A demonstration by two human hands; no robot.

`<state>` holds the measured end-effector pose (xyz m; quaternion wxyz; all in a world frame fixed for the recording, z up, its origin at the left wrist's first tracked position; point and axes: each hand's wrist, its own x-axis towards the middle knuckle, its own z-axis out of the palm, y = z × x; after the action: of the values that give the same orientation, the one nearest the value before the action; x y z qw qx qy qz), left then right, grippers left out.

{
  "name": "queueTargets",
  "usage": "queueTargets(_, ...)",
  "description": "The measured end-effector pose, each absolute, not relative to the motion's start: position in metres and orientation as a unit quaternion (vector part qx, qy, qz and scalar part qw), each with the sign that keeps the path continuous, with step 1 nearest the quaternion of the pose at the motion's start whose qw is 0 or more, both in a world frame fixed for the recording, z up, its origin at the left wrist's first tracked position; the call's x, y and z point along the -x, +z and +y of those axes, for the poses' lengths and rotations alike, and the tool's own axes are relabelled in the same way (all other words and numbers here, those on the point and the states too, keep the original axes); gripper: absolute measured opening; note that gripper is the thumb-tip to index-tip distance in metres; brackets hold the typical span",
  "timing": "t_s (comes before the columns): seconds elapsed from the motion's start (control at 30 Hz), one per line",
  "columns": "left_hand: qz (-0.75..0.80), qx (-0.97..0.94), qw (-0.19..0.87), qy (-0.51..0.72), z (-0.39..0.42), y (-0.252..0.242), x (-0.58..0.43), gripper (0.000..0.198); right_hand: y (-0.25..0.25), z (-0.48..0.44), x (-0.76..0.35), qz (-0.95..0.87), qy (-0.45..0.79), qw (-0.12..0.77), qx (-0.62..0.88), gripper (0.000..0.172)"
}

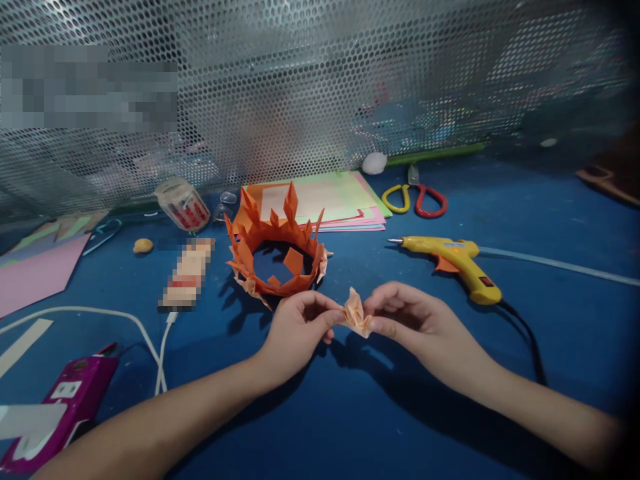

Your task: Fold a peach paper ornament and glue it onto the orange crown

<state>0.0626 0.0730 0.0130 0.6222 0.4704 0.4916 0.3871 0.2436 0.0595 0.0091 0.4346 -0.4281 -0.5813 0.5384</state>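
Observation:
Between my two hands is a small peach-coloured folded paper piece (356, 313) with a pointed tip standing up. My left hand (300, 327) pinches its left side between thumb and fingers. The right side is gripped by my right hand (415, 320), thumb in front and fingers curled behind. Just beyond my left hand stands an orange paper crown (275, 230) with tall points, and a few peach folded pieces sit on its outer side. A yellow glue gun (445, 250) lies beyond my right hand, its nozzle pointing left and a clear glue stick in its back.
Coloured paper sheets (330, 197) lie behind the crown, near scissors (417, 197) with yellow and red handles. A jar (183, 205) with red contents leans at the back left. A purple power strip (83, 387) and white cable (145, 333) lie left. Perforated metal mesh (310, 87) closes the back.

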Motion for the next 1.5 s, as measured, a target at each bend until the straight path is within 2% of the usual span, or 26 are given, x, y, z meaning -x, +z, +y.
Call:
queueTargets(0.2, 0.492, -0.488, 0.612, 0.380, 0.073, 0.009, -0.061, 0.016, 0.006, 0.062, -0.243, -0.543, 0.519, 0.461, 0.473, 0.025)
queueTargets(0.33, 0.500, -0.542, 0.523, 0.428, 0.069, 0.006, -0.060, 0.023, 0.007, 0.064, -0.245, -0.545, 0.516, 0.443, 0.491, 0.025)
queueTargets(0.47, 0.486, -0.601, 0.441, 0.456, 0.061, 0.007, -0.060, 0.016, 0.009, 0.060, -0.246, -0.565, 0.476, 0.453, 0.499, 0.021)
queueTargets(0.57, 0.437, -0.627, 0.453, 0.459, 0.057, 0.008, -0.061, 0.003, 0.011, 0.057, -0.243, -0.586, 0.451, 0.470, 0.483, 0.015)
queueTargets(0.7, 0.430, -0.606, 0.482, 0.464, 0.056, 0.009, -0.063, 0.005, 0.013, 0.053, -0.238, -0.604, 0.454, 0.474, 0.451, 0.008)
queueTargets(0.97, 0.470, -0.510, 0.573, 0.437, 0.059, 0.006, -0.069, 0.006, 0.011, 0.050, -0.239, -0.626, 0.432, 0.469, 0.450, 0.007)
queueTargets(1.17, 0.472, -0.524, 0.560, 0.436, 0.056, 0.008, -0.071, 0.008, 0.012, 0.049, -0.238, -0.620, 0.417, 0.470, 0.469, 0.009)
queueTargets(1.3, 0.489, -0.525, 0.551, 0.426, 0.054, 0.012, -0.071, 0.008, 0.012, 0.048, -0.236, -0.630, 0.369, 0.473, 0.493, 0.011)
queueTargets(1.43, 0.505, -0.516, 0.551, 0.419, 0.051, 0.015, -0.074, 0.010, 0.012, 0.044, -0.236, -0.671, 0.299, 0.472, 0.488, 0.003)
queueTargets(1.5, 0.513, -0.503, 0.559, 0.415, 0.048, 0.016, -0.075, 0.012, 0.014, 0.041, -0.236, -0.705, 0.250, 0.476, 0.463, 0.007)
